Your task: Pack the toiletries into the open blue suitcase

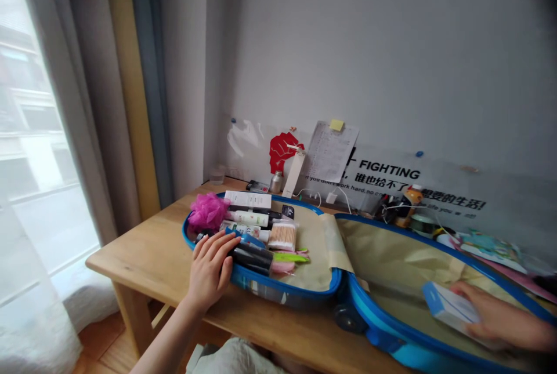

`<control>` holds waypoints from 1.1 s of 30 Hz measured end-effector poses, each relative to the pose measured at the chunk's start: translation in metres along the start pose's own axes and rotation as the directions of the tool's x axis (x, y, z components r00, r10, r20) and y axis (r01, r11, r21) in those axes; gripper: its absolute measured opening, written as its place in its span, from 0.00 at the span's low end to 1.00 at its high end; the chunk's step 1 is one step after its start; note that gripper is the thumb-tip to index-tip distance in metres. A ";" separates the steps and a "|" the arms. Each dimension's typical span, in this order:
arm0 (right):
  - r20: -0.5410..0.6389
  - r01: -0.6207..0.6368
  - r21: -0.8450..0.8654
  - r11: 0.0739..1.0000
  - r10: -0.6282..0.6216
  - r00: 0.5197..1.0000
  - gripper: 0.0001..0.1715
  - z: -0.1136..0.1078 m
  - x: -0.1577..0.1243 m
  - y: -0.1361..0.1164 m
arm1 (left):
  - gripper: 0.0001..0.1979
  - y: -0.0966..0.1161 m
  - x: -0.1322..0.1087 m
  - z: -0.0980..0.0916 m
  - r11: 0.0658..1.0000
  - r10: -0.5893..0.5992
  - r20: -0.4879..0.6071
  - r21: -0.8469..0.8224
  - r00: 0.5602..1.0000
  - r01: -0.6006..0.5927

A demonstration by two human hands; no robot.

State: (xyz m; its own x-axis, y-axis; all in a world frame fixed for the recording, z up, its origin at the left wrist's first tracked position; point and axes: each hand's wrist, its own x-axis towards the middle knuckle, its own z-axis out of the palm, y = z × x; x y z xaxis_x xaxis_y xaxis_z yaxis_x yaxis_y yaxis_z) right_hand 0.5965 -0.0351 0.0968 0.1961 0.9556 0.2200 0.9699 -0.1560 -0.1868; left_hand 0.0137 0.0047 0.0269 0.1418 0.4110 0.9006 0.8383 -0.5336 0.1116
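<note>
Resting flat with its fingers spread, the left hand (pixel 212 269) lies on the near edge of the left half of an open blue suitcase (pixel 261 284), its fingertips touching a dark tube (pixel 252 258) among the toiletries packed there; it grips nothing. Just behind that tube sit a white bottle (pixel 250 218), a long white box (pixel 247 199), a pack of cotton swabs (pixel 282 235) and a pink bath sponge (pixel 208 212) in the far left corner, with a green item (pixel 289 257) and something pink lying beside the tubes. The suitcase lies opened wide on a wooden desk (pixel 148 258), both halves lined with tan fabric. Well apart from the left, the right hand (pixel 500 319) is down in the right half of the suitcase, its fingers closed around a blue and white box (pixel 450 307) that lies low against the lining. Behind the suitcase, along the wall, stand an orange-capped bottle (pixel 409 203), a small metal canister (pixel 275 182), white cables and a banner with a red fist (pixel 282 151) and the word FIGHTING, with a paper sheet (pixel 328 151) bearing a yellow sticky note pinned over it. Grey curtains (pixel 87 101) hang by the window at the left.
</note>
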 end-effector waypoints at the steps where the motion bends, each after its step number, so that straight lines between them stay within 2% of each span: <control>1: 0.033 -0.001 0.078 0.997 -0.001 0.999 0.20 -0.010 0.009 -0.002 | 0.18 0.000 0.000 0.000 1.000 0.000 0.003 0.002 1.000 0.000; 3: 0.060 -0.019 0.193 0.981 0.007 0.998 0.20 -0.030 0.024 -0.018 | 0.18 0.001 0.001 -0.001 1.000 -0.003 0.004 0.005 1.000 0.003; 5: 0.035 -0.020 0.195 0.981 0.014 0.999 0.23 -0.048 0.036 -0.049 | 0.18 0.001 0.000 0.000 1.000 -0.009 0.003 0.006 1.000 0.009; 7: 0.012 0.040 0.168 0.985 -0.042 0.999 0.26 -0.061 0.042 -0.095 | 0.19 0.001 0.000 0.000 1.000 -0.021 0.006 0.002 1.000 0.021; 9: 0.046 0.118 0.118 0.986 -0.124 0.991 0.28 -0.067 0.045 -0.149 | 0.19 0.001 0.000 0.000 0.999 -0.033 0.012 -0.002 0.999 0.033; 12: 0.092 0.208 0.081 0.975 -0.215 0.972 0.35 -0.064 0.045 -0.230 | 0.19 0.000 0.000 0.001 1.000 -0.030 0.014 -0.006 0.999 0.030; 14: 0.171 0.252 -0.070 0.965 -0.237 0.956 0.37 -0.057 0.043 -0.276 | 0.18 0.000 -0.001 0.001 1.000 -0.020 0.011 -0.008 1.000 0.020; 18: 0.197 0.312 -0.157 0.937 -0.279 0.940 0.33 -0.031 0.041 -0.341 | 0.19 -0.001 -0.001 0.001 1.000 -0.022 0.013 -0.008 1.000 0.022; 21: 0.198 0.321 -0.212 0.923 -0.281 0.939 0.32 -0.011 0.043 -0.368 | 0.19 -0.001 -0.002 0.001 1.000 -0.029 0.020 -0.006 0.999 0.029; 24: 0.210 0.338 -0.236 0.911 -0.292 0.933 0.30 0.003 0.043 -0.382 | 0.19 -0.001 -0.002 0.002 1.000 -0.031 0.020 -0.004 0.999 0.031; 28: 0.237 0.375 -0.230 0.898 -0.322 0.917 0.30 0.015 0.037 -0.389 | 0.19 -0.001 -0.003 0.002 1.000 -0.029 0.015 -0.007 0.999 0.029; 33: 0.307 0.402 -0.168 0.900 -0.340 0.889 0.38 0.023 0.029 -0.389 | 0.19 -0.001 -0.002 0.002 0.999 -0.032 0.022 -0.005 0.999 0.032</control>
State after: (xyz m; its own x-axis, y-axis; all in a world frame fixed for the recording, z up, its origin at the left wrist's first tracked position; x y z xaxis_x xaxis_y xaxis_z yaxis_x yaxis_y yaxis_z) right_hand 0.2218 0.0594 0.1540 -0.1999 0.9792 -0.0353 0.9760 0.2022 0.0815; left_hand 0.0139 0.0055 0.0243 0.1264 0.4439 0.8871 0.8397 -0.5241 0.1426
